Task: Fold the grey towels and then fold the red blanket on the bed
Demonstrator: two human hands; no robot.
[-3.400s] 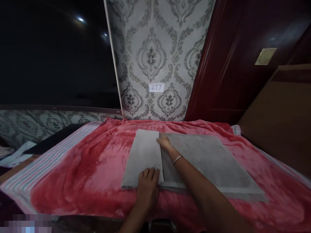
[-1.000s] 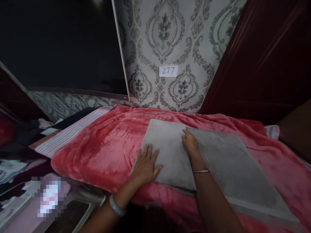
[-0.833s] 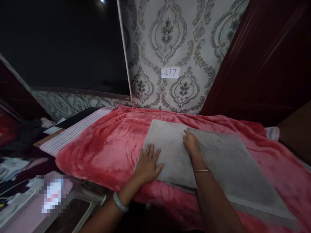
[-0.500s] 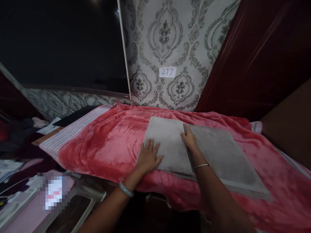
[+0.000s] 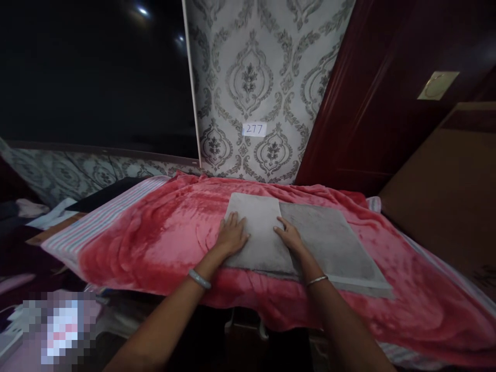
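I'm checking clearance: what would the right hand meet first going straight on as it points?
The right hand would likely meet the lighter section of the grey cloth; whether they touch is unclear.

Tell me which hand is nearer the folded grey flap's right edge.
Right. The right hand is at that edge of the flap; the left hand rests near the opposite edge.

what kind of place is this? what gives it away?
Probably a room in a home: ornate patterned wallpaper, a large dark screen that looks like a TV, and a red plush blanket spread under the gray cloth.
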